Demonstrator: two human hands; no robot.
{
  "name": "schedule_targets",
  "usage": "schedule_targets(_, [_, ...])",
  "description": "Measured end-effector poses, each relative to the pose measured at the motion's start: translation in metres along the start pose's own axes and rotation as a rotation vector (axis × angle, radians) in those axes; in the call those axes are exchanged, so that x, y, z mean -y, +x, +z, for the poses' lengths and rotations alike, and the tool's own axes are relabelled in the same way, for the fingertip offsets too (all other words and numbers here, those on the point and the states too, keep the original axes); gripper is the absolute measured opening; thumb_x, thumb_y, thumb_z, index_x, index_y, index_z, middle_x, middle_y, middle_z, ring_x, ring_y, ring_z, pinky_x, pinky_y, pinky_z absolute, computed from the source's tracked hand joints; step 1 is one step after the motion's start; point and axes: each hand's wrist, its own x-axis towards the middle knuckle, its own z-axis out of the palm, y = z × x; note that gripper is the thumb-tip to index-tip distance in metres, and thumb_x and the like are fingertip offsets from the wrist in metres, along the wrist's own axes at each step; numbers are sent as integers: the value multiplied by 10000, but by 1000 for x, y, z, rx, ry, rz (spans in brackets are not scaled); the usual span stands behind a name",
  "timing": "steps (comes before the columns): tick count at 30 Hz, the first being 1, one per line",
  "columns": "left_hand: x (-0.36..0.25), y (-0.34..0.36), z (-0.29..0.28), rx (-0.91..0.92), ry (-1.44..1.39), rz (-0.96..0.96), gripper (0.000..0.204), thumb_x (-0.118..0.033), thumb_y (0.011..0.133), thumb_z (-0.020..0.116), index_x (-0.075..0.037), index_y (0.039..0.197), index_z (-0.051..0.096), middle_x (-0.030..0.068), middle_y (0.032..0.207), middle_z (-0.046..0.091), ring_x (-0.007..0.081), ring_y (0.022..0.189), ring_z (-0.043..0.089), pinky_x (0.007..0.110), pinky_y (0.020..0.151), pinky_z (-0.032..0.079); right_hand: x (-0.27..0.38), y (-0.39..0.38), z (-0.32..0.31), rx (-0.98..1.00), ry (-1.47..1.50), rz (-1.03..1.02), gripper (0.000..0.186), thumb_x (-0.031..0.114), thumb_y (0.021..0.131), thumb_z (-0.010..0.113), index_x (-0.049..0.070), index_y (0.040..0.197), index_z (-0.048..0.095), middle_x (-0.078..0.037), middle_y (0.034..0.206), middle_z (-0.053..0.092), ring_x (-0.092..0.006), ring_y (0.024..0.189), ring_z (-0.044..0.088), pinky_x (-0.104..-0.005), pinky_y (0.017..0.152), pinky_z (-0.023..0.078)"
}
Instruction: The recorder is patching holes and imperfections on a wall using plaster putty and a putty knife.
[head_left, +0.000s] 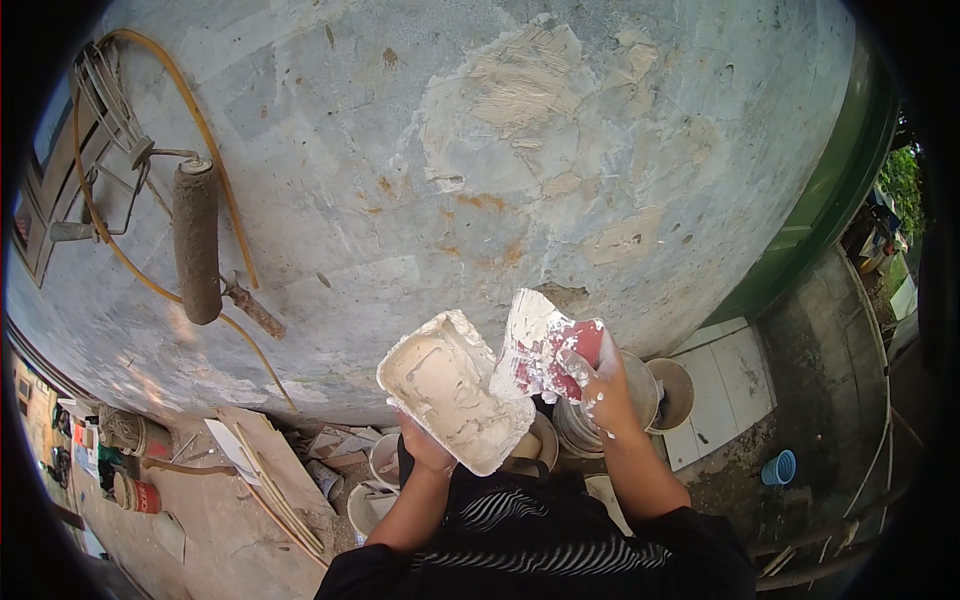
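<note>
My left hand grips the near left side of a rectangular tub, held up in front of my body. Thick cream-coloured putty fills its bottom and is smeared up the walls. In my right hand is a red putty spreader, its broad blade caked with white putty, close to the tub's right edge. My right fingers are flecked with putty too. Ahead stands a grey wall with rough patches of cream putty on its upper part.
A dirty paint roller, a brush and a yellow hose hang on the wall at left. Several buckets stand below my hands. Boards lie low left; a blue basket sits right, near a green door.
</note>
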Motion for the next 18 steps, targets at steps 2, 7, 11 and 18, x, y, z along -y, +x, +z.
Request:
schedule_targets(2, [4,-2,-3,22,-6,14,608,-458,932,216,-36,1368,257,166,1336,387,333,1186,442,450,970,394,-13,-1,-1,0,-46,-47,297,-30,851,527,-10,1124,411,-80,1023,551,-123,925,545,-270,827,452])
schedule_targets(7, [12,-8,-8,156,213,98,612,-443,933,242,-25,1380,218,167,1356,357,333,1217,405,454,998,360,-25,-2,8,-38,-86,-200,283,-32,852,516,-6,1109,401,-75,1008,536,-115,915,530,-260,817,444])
schedule_targets(11, [9,-7,-13,248,294,119,598,-403,939,286,-12,1383,198,169,1367,340,322,1225,395,453,1003,354,-20,3,9,-31,-22,-173,293,-43,849,506,-5,1122,405,-82,1024,537,-132,929,542,-275,818,456])
schedule_targets(18, [3,-11,-23,271,442,-8,638,-449,931,317,-25,1391,191,168,1394,300,310,1240,378,446,1011,344,-17,6,6,4,-65,-188,299,-26,849,525,-5,1119,398,-70,1001,529,-112,908,532,-262,811,448])
